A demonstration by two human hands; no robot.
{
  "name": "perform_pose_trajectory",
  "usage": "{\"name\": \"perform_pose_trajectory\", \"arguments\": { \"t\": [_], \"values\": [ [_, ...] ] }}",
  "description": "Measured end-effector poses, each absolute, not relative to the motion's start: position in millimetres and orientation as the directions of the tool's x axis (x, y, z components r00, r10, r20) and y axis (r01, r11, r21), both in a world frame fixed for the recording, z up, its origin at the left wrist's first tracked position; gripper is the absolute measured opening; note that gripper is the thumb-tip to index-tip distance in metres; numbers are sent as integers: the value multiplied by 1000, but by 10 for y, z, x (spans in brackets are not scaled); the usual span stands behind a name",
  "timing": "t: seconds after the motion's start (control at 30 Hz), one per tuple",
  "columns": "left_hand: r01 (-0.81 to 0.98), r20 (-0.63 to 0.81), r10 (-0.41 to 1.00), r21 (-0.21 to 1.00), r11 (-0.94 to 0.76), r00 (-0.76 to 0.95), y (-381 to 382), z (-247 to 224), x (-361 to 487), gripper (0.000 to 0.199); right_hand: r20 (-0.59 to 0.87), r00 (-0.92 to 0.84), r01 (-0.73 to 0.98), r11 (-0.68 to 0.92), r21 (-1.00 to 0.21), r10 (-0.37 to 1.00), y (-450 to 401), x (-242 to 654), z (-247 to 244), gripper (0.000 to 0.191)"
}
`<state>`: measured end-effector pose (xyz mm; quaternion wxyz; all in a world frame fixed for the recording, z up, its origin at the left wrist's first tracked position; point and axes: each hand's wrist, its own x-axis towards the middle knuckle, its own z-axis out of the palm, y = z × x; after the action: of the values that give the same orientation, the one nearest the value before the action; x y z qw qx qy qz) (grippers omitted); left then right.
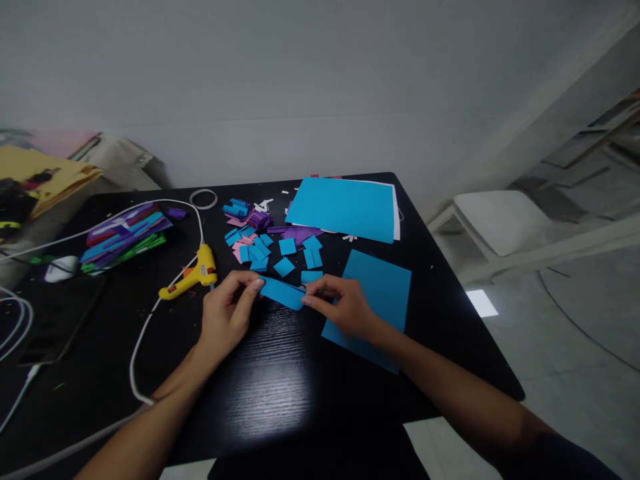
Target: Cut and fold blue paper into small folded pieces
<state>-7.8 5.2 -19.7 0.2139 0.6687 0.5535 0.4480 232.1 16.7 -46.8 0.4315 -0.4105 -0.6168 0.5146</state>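
Between my two hands a blue paper strip (281, 292) is held just above the black table (270, 393). My left hand (229, 307) pinches its left end between thumb and fingers. At the right end, my right hand (343, 303) grips it with thumb and fingertips. Under my right hand and wrist lies a larger blue paper sheet (383, 287). Beyond the strip, small blue paper squares (284, 267) are scattered, with pink paper pieces (244, 244) among them. A yellow glue gun (193, 275) rests to the left of my left hand.
Large blue sheets (345, 207) lie at the back right over white paper. Purple paper pieces (300, 233) and a roll of tape (203, 199) sit near the back. A bundle of coloured strips (125, 237), a phone (63, 327) and white cables (135, 353) occupy the left. A white chair (503, 213) stands right.
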Motion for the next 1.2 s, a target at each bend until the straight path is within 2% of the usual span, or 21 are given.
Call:
{"name": "perform_pose_trajectory", "arguments": {
  "t": [0.2, 0.47, 0.63, 1.0, 1.2],
  "values": [
    [564, 372, 927, 776, -281, -51, 36, -167, -61, 14, 117, -237, -83, 100, -992, 964, 147, 2291, -465, 23],
    [538, 391, 918, 788, -298, -64, 29, -191, -78, 13, 125, -187, -30, 122, -992, 974, 107, 2288, -399, 21],
    [536, 420, 906, 778, -328, -56, 30, -178, -62, 9, 147, -229, -4, 150, -989, 962, 108, 2302, -400, 16],
    [649, 540, 841, 630, -426, 29, -32, -171, -54, 7, 51, -244, 45, 63, -997, 969, 136, 2299, -486, 18],
    [657, 589, 802, 567, -497, 99, -41, -154, -44, 7, -59, -259, -34, -70, -997, 964, 172, 2318, -479, 25]
  ]
}}
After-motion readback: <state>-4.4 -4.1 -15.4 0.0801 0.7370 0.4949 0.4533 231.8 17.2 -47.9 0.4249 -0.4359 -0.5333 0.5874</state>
